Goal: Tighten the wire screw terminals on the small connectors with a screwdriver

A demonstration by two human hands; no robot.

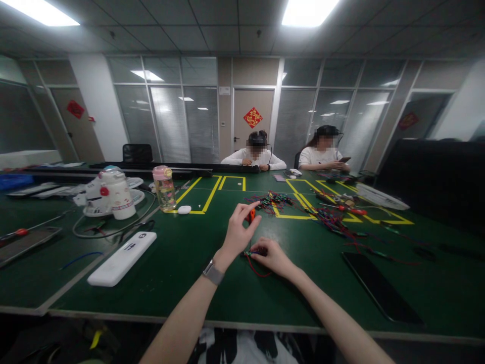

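My left hand (240, 230), with a watch on its wrist, is closed around the orange and black handle of what looks like a screwdriver (252, 216). Its thin shaft stands roughly upright, pointing down at the table. Below it, my right hand (275, 259) pinches a small green circuit board (247, 253) at the table surface. A thin red wire (258, 273) curls from this board toward me. The tool's tip seems to meet the board, but the contact is too small to make out. Beyond my hands lies a tangle of small boards with red and dark wires (278, 199).
More wired boards (333, 220) spread to the right, above a black phone (381, 287). On the left are a white power bank (123, 259), a pink-lidded bottle (163, 189) and a white jug (120, 194). Yellow tape (210, 197) marks the green table. Two people sit opposite.
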